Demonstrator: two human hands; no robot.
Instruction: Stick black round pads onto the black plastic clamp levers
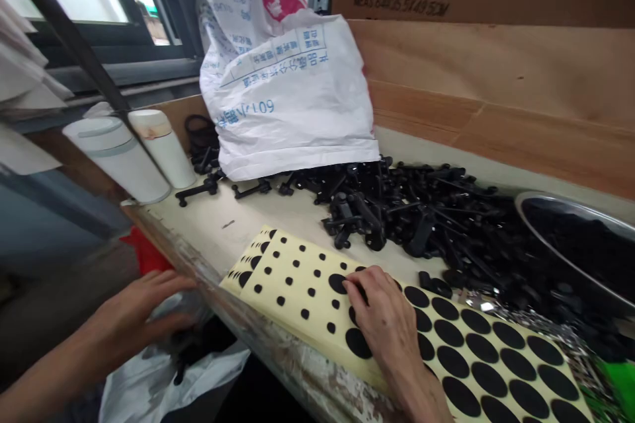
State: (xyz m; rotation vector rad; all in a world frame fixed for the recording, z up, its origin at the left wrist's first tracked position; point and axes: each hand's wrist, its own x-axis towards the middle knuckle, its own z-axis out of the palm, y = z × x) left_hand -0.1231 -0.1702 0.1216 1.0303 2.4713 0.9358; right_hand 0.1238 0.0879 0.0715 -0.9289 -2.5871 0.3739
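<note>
My right hand (384, 317) is over a pale yellow sheet (292, 287) of black stickers, its fingers bent and its thumb and fingertip pinched at the edge of a black round sticker (338, 283). Small black dots cover the sheet's left part, and large black discs (477, 321) its right part. My left hand (153, 307) is off the table's front edge, empty, with fingers stretched and thumb apart. Below it lies a white plastic bag (143, 377) with a black part (179, 370) in it.
Many black plastic parts (421, 211) are heaped behind the sheet, beside a metal bowl (546, 198) and small shiny metal pieces (496, 310). A white printed sack (297, 99) stands at the back. Two white bottles (119, 158) stand at the left corner.
</note>
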